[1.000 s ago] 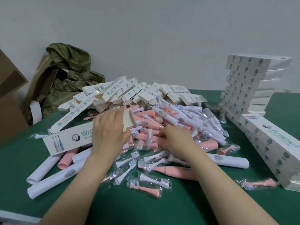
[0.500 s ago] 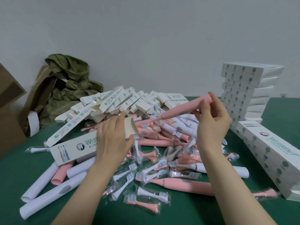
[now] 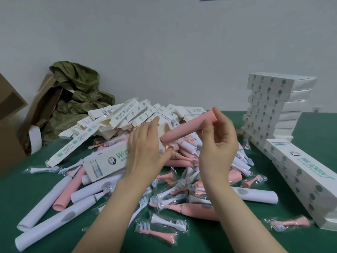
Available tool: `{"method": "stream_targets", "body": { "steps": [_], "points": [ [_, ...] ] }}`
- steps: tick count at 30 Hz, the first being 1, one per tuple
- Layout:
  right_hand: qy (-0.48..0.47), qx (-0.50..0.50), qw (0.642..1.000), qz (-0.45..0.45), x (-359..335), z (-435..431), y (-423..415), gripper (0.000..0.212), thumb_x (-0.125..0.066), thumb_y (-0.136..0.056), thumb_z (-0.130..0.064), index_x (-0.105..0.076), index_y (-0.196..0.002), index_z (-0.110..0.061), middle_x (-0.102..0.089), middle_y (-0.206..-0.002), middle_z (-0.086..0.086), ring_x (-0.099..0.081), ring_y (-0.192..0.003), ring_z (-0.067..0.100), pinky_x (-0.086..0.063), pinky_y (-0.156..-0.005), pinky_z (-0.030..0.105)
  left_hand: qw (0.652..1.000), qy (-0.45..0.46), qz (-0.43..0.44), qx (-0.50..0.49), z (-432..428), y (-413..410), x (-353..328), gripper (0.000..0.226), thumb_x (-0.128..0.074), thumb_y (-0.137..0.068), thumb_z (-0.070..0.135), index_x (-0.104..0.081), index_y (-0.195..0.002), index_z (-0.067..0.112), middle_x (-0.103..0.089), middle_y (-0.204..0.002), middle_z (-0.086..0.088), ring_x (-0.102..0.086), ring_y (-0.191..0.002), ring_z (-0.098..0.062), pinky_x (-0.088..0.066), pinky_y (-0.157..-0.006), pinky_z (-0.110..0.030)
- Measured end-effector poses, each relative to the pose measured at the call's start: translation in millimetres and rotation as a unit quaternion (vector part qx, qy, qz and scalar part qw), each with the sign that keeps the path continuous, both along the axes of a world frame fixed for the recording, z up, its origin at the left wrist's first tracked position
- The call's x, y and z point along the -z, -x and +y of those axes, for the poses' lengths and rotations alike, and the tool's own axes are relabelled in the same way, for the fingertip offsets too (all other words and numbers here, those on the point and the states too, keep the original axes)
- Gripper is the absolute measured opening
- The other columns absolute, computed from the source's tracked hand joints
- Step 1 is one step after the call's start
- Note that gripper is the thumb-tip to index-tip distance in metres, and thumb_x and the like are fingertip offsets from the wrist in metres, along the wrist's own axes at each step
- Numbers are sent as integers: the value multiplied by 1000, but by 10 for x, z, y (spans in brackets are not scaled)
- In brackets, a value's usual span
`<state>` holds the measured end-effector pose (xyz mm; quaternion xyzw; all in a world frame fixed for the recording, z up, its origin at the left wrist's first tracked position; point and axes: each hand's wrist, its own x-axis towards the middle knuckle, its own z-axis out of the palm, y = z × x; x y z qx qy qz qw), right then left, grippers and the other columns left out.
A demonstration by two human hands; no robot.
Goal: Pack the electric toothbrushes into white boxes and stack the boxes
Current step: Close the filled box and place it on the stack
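The right hand [image 3: 217, 148] pinches a pink plastic toothbrush handle [image 3: 184, 129] near its upper end between thumb and fingertips. It holds the handle tilted in the air, with the lower tip pointing at the open end of a white printed cardboard box [image 3: 105, 164]. The left hand [image 3: 145, 152] lies across that open end, fingers fairly straight, thumb spread sideways. The box rests on a heap of pink and white handles [image 3: 63, 196] and bagged brush heads [image 3: 167, 223] on the green table [image 3: 228, 240]. A tall stack of closed white boxes [image 3: 269, 106] stands at the right.
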<state>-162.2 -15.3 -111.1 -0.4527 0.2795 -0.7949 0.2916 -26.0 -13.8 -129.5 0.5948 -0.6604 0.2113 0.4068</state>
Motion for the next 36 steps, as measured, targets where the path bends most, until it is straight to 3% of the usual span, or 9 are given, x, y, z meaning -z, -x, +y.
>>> {"method": "stream_targets", "body": {
  "steps": [4,8,10,14,20,25,28,31,36],
  "points": [
    [-7,-4,1000,-12,3,-38,7,15,-60,-92,-11,-59,-95,-25,-65,-98,0,-64,-90,6,-56,-85,43,1000,17,-5,-2,52,-6,17,85,-83,-67,19,-40,-138,-1,-55,-117,-16,-48,-112,-32,-32,-99,-42],
    [-3,-34,999,-12,38,-36,-85,17,-64,-88,-7,-61,-89,-23,-64,-99,1,-63,-93,7,-56,-83,29,998,57,-4,28,102,7,14,79,-81,-70,11,-42,-138,-2,-58,-114,-15,-50,-107,-28,-32,-96,-36],
    [35,-10,991,130,92,25,-179,15,-70,-83,-7,-66,-84,-22,-57,-103,2,-57,-96,1,-50,-78,18,996,74,-6,48,112,64,26,75,-79,-72,7,-43,-136,-3,-59,-112,-16,-53,-104,-30,-32,-95,-34],
    [123,-8,897,425,175,60,-248,17,-60,-90,-10,-72,-103,-8,-47,-90,-1,-43,-81,3,-37,-74,14,993,108,35,40,128,-69,38,63,-65,-78,4,-42,-136,-4,-59,-115,-18,-45,-109,-23,-23,-97,-25],
    [-36,-86,938,334,145,-10,-87,15,-52,-93,-10,-59,-89,-24,-59,-85,-12,-52,-73,-3,-41,-67,9,990,115,86,6,162,-332,105,74,-73,-72,15,-43,-138,-1,-57,-124,-19,-40,-117,-20,-26,-100,-30],
    [-78,-44,683,725,435,-83,-196,17,-58,-88,-17,-68,-100,-11,-65,-101,7,-55,-99,25,-48,-80,34,989,117,91,10,178,-324,119,77,-74,-71,14,-42,-139,1,-58,-122,-17,-41,-116,-19,-25,-101,-29],
    [-49,55,645,761,424,-97,-225,20,-55,-87,-11,-70,-99,-14,-64,-96,7,-51,-101,27,-37,-69,30,993,94,72,23,180,-324,142,78,-77,-71,12,-41,-139,1,-58,-120,-16,-42,-114,-19,-28,-100,-33],
    [-74,123,694,705,398,-177,-69,28,-52,-91,-9,-66,-114,-17,-64,-108,8,-50,-106,28,-36,-71,30,994,80,58,41,187,-314,164,78,-82,-70,9,-43,-138,0,-59,-120,-16,-42,-113,-19,-22,-101,-24],
    [-140,-103,933,314,133,-133,61,10,-59,-93,-17,-67,-94,-23,-65,-84,-14,-53,-65,-4,-38,-58,10,995,58,51,62,204,-325,172,76,-82,-70,12,-47,-136,3,-60,-119,-14,-43,-112,-19,-28,-99,-27]
  ]
}}
